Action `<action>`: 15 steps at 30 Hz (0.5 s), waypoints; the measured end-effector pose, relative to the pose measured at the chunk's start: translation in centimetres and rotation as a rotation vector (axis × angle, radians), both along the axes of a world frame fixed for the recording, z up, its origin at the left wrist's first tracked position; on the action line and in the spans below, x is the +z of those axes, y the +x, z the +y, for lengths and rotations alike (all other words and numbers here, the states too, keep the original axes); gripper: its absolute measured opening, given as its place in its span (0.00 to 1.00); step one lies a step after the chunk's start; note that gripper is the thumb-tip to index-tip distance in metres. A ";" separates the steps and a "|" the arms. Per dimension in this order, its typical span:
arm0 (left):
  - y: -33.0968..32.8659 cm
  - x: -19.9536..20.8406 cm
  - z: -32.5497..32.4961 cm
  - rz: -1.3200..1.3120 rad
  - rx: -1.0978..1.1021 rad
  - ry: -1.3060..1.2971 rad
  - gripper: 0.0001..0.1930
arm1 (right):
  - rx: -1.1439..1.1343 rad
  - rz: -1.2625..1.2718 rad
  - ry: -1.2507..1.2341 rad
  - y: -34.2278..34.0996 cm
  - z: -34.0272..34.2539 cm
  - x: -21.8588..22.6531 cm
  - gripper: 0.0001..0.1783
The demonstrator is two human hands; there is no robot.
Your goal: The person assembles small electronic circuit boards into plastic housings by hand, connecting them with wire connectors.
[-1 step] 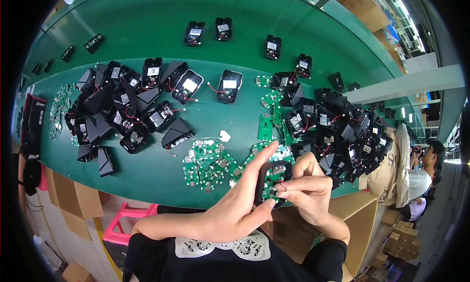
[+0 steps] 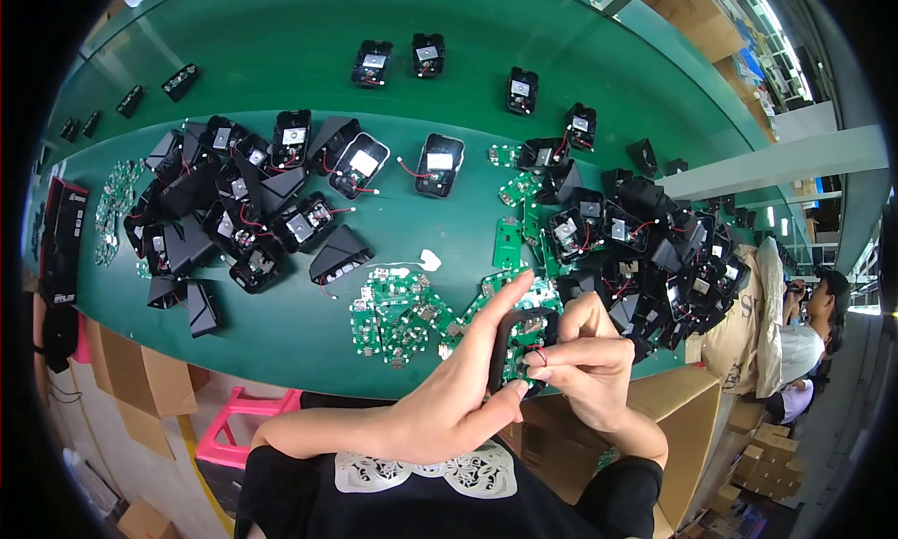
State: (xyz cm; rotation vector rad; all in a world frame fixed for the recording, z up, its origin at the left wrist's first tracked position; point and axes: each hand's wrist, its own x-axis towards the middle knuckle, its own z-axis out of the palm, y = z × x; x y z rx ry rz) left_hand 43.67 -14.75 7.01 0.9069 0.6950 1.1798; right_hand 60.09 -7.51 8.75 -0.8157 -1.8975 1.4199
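Wrapped round a black plastic housing (image 2: 499, 344) near the table's front edge is my left hand (image 2: 458, 394), thumb at its lower rim. A green circuit board (image 2: 530, 327) lies in the open side of that housing. My right hand (image 2: 599, 375) pinches a thin red wire (image 2: 540, 352) between thumb and fingertips, close over the board; the wire's end is hidden by the fingers. Just left of my hands spreads a pile of loose green circuit boards (image 2: 393, 319). More boards (image 2: 508, 242) lie beyond my fingers.
Black housings with wires are heaped at the left (image 2: 192, 193) and right (image 2: 645, 202) of the green table (image 2: 440, 235). Several housings (image 2: 372, 64) stand on the green strip behind. Below are an open cardboard box (image 2: 678, 417) and a pink stool (image 2: 220, 441). A person (image 2: 809, 329) is at far right.
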 end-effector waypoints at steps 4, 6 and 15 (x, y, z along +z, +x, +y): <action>0.2 0.1 0.1 -0.053 -0.006 -0.025 0.38 | -0.014 0.028 -0.029 0.0 0.0 -0.2 0.12; 0.2 0.1 0.1 -0.071 -0.004 -0.026 0.38 | -0.007 0.032 -0.040 0.0 0.1 -0.2 0.12; 0.8 -0.1 -0.1 -0.069 0.065 0.033 0.35 | -0.026 0.018 0.036 0.2 -0.1 -0.4 0.12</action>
